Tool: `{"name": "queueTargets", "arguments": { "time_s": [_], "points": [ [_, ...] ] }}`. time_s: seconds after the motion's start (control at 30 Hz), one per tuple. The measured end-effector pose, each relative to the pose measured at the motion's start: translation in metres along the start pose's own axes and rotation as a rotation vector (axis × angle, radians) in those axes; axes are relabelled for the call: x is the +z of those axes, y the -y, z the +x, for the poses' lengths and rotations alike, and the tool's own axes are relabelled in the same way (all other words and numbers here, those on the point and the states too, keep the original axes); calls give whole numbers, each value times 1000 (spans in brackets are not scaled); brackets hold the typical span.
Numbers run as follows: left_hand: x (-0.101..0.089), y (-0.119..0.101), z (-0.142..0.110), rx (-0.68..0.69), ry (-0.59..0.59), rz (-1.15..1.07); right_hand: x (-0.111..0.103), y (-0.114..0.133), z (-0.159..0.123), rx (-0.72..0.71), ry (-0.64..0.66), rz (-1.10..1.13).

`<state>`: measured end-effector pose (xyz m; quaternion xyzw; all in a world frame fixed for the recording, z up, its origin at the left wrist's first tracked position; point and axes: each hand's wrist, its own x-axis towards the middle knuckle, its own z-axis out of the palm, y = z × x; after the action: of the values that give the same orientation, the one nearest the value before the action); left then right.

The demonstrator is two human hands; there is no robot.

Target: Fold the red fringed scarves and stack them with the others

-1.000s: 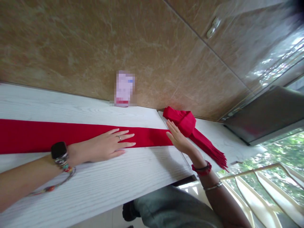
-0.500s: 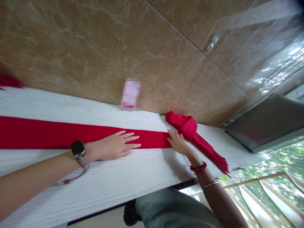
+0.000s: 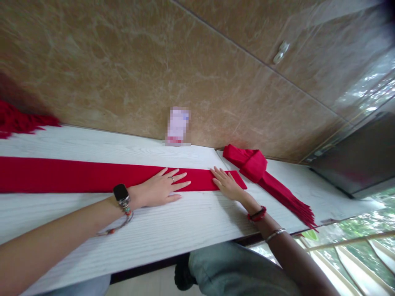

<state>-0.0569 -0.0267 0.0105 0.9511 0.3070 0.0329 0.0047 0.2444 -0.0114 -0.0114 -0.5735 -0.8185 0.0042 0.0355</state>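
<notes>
A long red scarf (image 3: 77,176), folded into a flat strip, stretches across the white wood-grain table (image 3: 173,222) and runs out of view on the left. My left hand (image 3: 162,187) lies flat on its near edge with the fingers spread over the cloth. Close to the strip's right end, my right hand (image 3: 226,183) rests palm down, fingers stretched out on the fabric. A short slanted end of the cloth shows just right of that hand. Neither hand grips anything.
A knotted red scarf (image 3: 254,162) with a fringed end lies right of my right hand, by the wall. Red fringe (image 3: 21,119) bunches at the far left. A blurred pinkish packet (image 3: 178,125) leans on the brown marbled wall (image 3: 123,74). A dark grey panel (image 3: 352,156) stands at right.
My right hand has shifted left along the strip, uncovering its right end. My left hand stays flat on the cloth. The view has swung a little to the left.
</notes>
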Motion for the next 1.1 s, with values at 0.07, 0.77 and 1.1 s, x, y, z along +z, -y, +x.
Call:
{"name": "queueTargets", "arguments": {
  "time_s": [0.07, 0.77, 1.1],
  "points": [
    [0, 0, 0, 9, -9, -2, 1, -23, -2, 15, -17, -33],
    [-29, 29, -44, -146, 162, 5, -13, 27, -5, -212, 118, 91],
    [-8, 50, -110, -426, 117, 104, -24, 151, 38, -431, -51, 73]
  ]
}}
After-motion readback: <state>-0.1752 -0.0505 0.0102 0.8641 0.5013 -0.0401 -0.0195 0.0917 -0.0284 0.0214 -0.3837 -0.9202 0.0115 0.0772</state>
